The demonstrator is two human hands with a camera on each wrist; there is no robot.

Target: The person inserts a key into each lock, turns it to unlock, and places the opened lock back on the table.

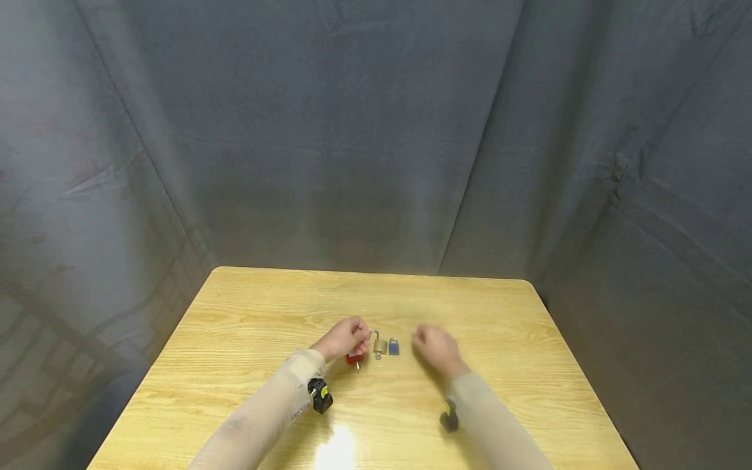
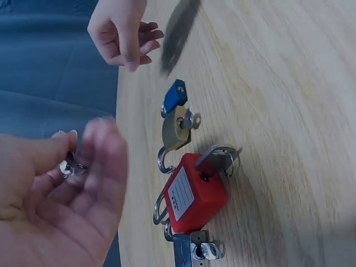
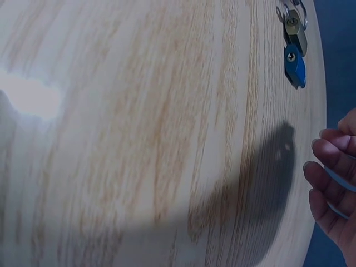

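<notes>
My left hand (image 1: 346, 337) pinches a small silvery key (image 2: 69, 167) between thumb and fingers, partly hidden by them. Below that hand lies a red padlock (image 2: 196, 194) with a white label and keys in it. Beside it is a brass padlock (image 2: 176, 129), its shackle open and a key in its keyhole. A blue padlock (image 2: 176, 94) with a closed shackle follows in the row. To the right of the blue one, my right hand (image 1: 437, 349) hovers over the table, fingers loosely bent and nothing between them.
A dark padlock (image 2: 183, 250) with a key sits at the other side of the red one. All lie on a light wooden table (image 1: 264, 300). Grey cloth (image 1: 352, 163) hangs behind and at both sides.
</notes>
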